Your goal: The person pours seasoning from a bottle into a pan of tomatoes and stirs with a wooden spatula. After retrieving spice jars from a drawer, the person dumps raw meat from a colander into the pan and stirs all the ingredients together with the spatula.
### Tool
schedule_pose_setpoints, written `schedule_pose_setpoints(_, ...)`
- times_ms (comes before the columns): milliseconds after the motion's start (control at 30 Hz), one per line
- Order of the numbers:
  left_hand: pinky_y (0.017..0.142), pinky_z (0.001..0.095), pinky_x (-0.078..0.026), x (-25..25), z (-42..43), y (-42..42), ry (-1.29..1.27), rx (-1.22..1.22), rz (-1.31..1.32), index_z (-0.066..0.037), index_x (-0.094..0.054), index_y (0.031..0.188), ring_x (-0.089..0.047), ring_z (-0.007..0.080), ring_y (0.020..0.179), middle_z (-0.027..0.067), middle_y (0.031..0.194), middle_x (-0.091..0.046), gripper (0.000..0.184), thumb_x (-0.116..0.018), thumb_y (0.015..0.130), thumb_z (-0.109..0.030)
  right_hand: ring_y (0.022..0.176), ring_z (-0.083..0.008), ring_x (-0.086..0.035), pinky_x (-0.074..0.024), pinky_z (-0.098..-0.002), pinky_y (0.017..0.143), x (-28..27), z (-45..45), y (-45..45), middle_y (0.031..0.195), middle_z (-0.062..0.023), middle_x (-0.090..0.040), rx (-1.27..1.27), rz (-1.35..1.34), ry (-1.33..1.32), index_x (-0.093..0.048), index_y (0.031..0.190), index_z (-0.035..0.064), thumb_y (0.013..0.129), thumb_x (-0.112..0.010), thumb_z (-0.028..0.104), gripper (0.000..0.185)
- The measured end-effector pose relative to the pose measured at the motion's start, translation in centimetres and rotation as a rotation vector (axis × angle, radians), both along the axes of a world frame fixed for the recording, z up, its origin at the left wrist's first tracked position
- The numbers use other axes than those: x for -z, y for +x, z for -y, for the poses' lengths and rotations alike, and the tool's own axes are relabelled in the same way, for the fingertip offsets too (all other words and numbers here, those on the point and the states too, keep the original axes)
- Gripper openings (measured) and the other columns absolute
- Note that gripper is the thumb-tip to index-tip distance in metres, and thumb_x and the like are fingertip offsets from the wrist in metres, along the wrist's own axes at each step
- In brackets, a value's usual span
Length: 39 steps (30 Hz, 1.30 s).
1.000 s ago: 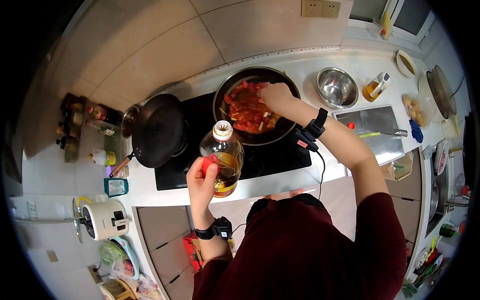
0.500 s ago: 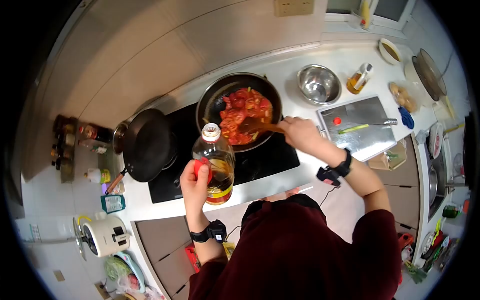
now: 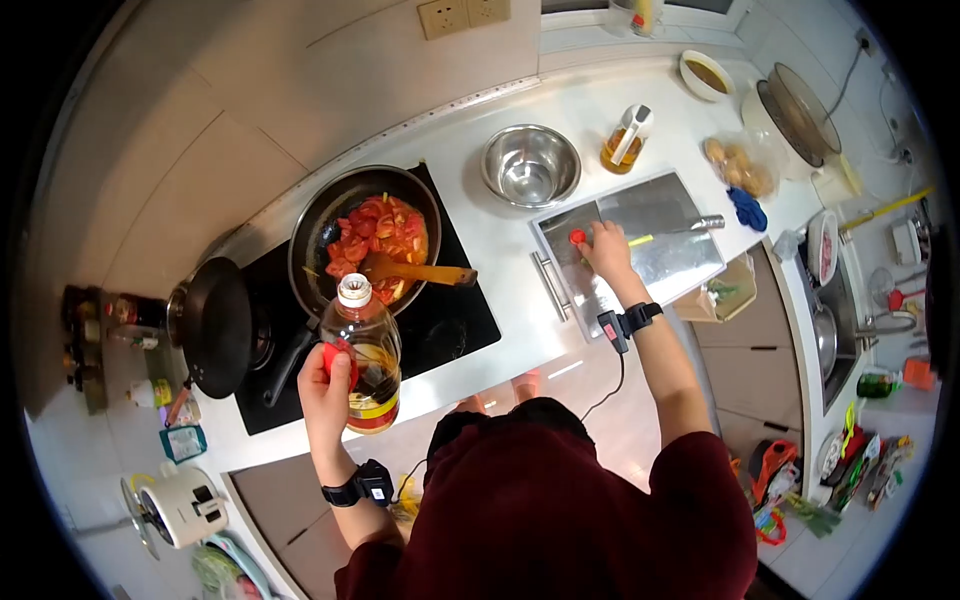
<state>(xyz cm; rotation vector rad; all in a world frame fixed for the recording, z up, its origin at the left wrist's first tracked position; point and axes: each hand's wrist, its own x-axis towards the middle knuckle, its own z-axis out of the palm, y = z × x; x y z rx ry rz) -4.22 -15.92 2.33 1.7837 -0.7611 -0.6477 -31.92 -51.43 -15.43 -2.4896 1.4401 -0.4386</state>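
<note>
My left hand [image 3: 326,392] is closed around the red handle of a large clear oil bottle [image 3: 375,372]. The bottle stands upright and uncapped, with amber-brown liquid in its lower part. My right hand [image 3: 610,252] is over the steel cutting board [image 3: 660,275], thumb and fingers apart beside a small red cap [image 3: 578,237]; nothing shows in its grip. Behind the bottle, a black frying pan [image 3: 302,235] holds chopped tomatoes [image 3: 372,230]. A wooden spatula [image 3: 425,272] rests in that pan, its handle over the rim.
A second dark pan [image 3: 217,330] sits on the left of the black cooktop [image 3: 455,335]. Beyond the board are a steel bowl [image 3: 531,167], a small oil jug [image 3: 625,142], a bag of eggs [image 3: 738,162] and a blue cloth [image 3: 746,208]. A sink [image 3: 838,300] lies at right.
My right hand has let go of the wooden spatula and moved right to the red cap on the board. My left hand still holds the bottle. The view has shifted right.
</note>
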Motion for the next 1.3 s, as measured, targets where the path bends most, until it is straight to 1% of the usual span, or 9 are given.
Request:
schedule_pose_setpoints(200,0.066,0.0206,-0.04,0.0,-0.6,-2.7,0.048,-0.086,0.016,-0.001,-0.056,0.087,-0.047,0.0066,0.071,-0.001,0.076,-0.054,0.015,-0.056,0.092,-0.015,0.09,-0.0355,-0.055,-0.0451,-0.0448,0.081,2.9,1.8,0.5,0.089,-0.0155,-0.058,-0.12,0.085,0.068,-0.06,0.097,0.0038,0.071,-0.072,0.019,0.032)
schedule_pose_setpoints(267,0.065,0.0209,-0.04,-0.3,-1.3,-3.6,0.042,-0.126,0.017,0.0,-0.054,0.082,-0.045,0.0065,0.069,-0.001,0.074,-0.053,0.016,-0.058,0.09,-0.013,0.087,-0.0313,-0.059,-0.0484,-0.0403,0.078,0.4,0.4,1.2,0.092,-0.0155,-0.061,-0.163,0.1,0.065,-0.059,0.098,0.0032,0.074,-0.07,0.015,0.029)
schedule_pose_setpoints(333,0.064,0.0218,-0.04,-0.2,-2.4,-4.3,0.03,-0.152,0.002,0.001,-0.055,0.083,-0.045,0.0073,0.068,0.0,0.071,-0.054,0.016,-0.06,0.089,-0.013,0.081,-0.0244,-0.064,-0.0521,-0.0346,0.067,-4.9,-1.4,2.4,0.093,-0.0156,-0.064,-0.149,0.439,0.416,-0.058,0.097,0.0024,0.077,-0.066,0.008,0.022)
schedule_pose_setpoints(400,0.062,0.0232,-0.042,-0.8,-3.7,-4.8,0.1,-0.132,0.08,0.002,-0.057,0.086,-0.046,0.0082,0.066,0.0029,0.07,-0.055,0.016,-0.063,0.086,-0.013,0.077,-0.0183,-0.066,-0.0531,-0.0282,0.064,-9.8,-4.6,3.9,0.091,-0.0138,-0.066,-0.372,0.647,0.475,-0.059,0.103,0.0016,0.077,-0.064,0.002,0.027)
schedule_pose_setpoints(500,0.062,0.0246,-0.043,-0.9,-5.8,-5.5,0.108,-0.069,0.051,0.001,-0.059,0.09,-0.049,0.0092,0.066,0.0037,0.072,-0.056,0.018,-0.065,0.085,-0.015,0.084,-0.0149,-0.062,-0.0528,-0.0273,0.07,-17.5,-10.7,6.4,0.096,-0.0075,-0.063,-0.752,0.611,0.728,-0.058,0.109,0.0003,0.074,-0.062,-0.005,0.036)
schedule_pose_setpoints(700,0.06,0.0261,-0.044,-0.9,-13.1,-6.5,0.082,-0.032,-0.055,0.0,-0.061,0.091,-0.052,0.011,0.065,0.0051,0.074,-0.058,0.02,-0.068,0.083,-0.016,0.085,-0.0251,-0.063,-0.053,-0.0313,0.074,-19.6,-21.0,12.9,0.097,-0.01,-0.061,-1.343,0.485,0.519,-0.06,0.109,0.0037,0.072,-0.065,0.001,0.037)
schedule_pose_setpoints(900,0.063,0.0321,-0.046,0.2,-24.2,-5.5,0.15,-0.079,0.037,-0.003,-0.062,0.091,-0.058,0.0257,0.067,0.0134,0.076,-0.06,0.023,-0.068,0.081,-0.024,0.089,-0.0259,-0.061,-0.0516,-0.032,0.077,-20.6,-32.3,18.0,0.101,-0.0101,-0.059,-1.624,0.457,0.521,-0.06,0.11,0.004,0.071,-0.066,0.001,0.04)
schedule_pose_setpoints(1100,0.066,0.0317,-0.045,-1.7,-36.7,-2.3,0.082,-0.171,0.113,-0.002,-0.062,0.092,-0.057,0.0258,0.07,0.0136,0.076,-0.06,0.024,-0.068,0.081,-0.023,0.097,-0.0246,-0.058,-0.0502,-0.0329,0.079,-23.0,-44.5,23.8,0.113,-0.0073,-0.054,-1.839,0.171,0.512,-0.057,0.114,0.0079,0.079,-0.062,0.0,0.036)
schedule_pose_setpoints(1300,0.064,0.0312,-0.044,-1.8,-46.3,1.9,0.022,-0.254,0.094,0.0,-0.062,0.092,-0.055,0.024,0.067,0.0131,0.075,-0.06,0.025,-0.068,0.082,-0.022,0.096,-0.0247,-0.058,-0.0494,-0.0321,0.081,-24.8,-54.1,30.0,0.113,-0.0079,-0.052,-1.912,0.138,0.512,-0.056,0.112,0.0056,0.081,-0.061,0.0,0.032)
